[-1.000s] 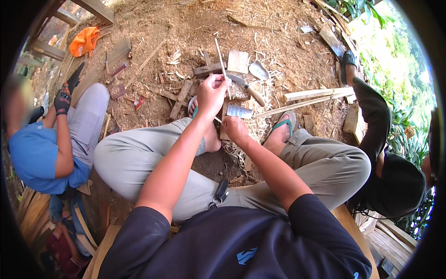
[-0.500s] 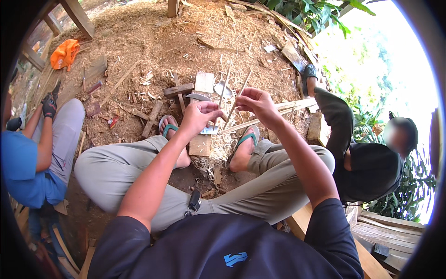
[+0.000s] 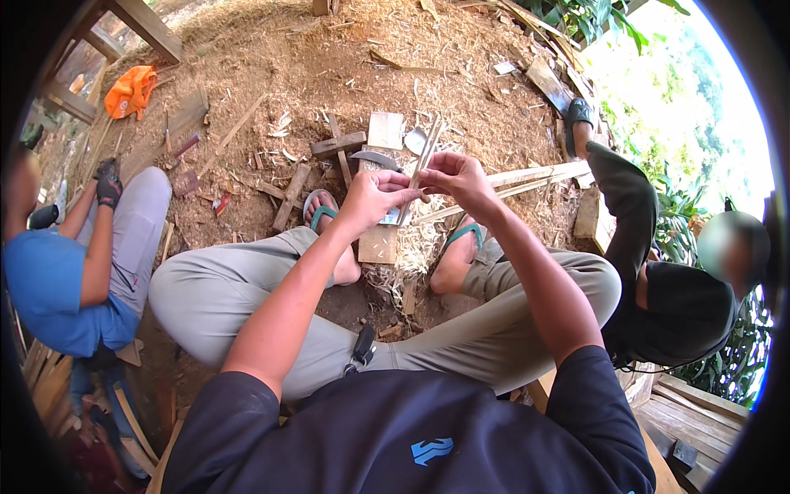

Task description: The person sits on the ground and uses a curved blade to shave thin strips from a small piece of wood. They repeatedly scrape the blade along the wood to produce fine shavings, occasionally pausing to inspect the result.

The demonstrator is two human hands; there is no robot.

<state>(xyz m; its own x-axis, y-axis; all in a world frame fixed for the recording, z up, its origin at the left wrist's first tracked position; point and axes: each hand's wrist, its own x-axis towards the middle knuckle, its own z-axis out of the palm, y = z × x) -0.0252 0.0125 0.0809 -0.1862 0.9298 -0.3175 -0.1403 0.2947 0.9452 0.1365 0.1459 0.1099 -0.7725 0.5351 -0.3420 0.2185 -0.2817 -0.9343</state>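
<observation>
Two thin wooden sticks [image 3: 427, 151] stand side by side between my hands, slanting up and away. My left hand [image 3: 374, 200] pinches one near its lower part, and my right hand [image 3: 457, 184] pinches the other with thumb and fingertips. The hands almost touch. Just beyond my left knuckles shows the curved blade of a knife [image 3: 377, 159]; its handle is mostly behind my fingers, so I cannot tell whether it is held. Below the hands lies a wooden block [image 3: 377, 246] between my sandalled feet.
Pale shavings [image 3: 420, 247] cover the ground. Beyond my hands lie a pale board [image 3: 385, 129], a round silvery piece [image 3: 415, 139] and crossed wood pieces [image 3: 337, 146]. Long strips [image 3: 535, 174] lie to the right. One person [image 3: 62, 276] sits left, another [image 3: 671, 305] right. An orange cloth [image 3: 131, 91] lies far left.
The two sticks, apart before, are now brought close together side by side. My hands have moved nearer each other. The whole view has shifted slightly.
</observation>
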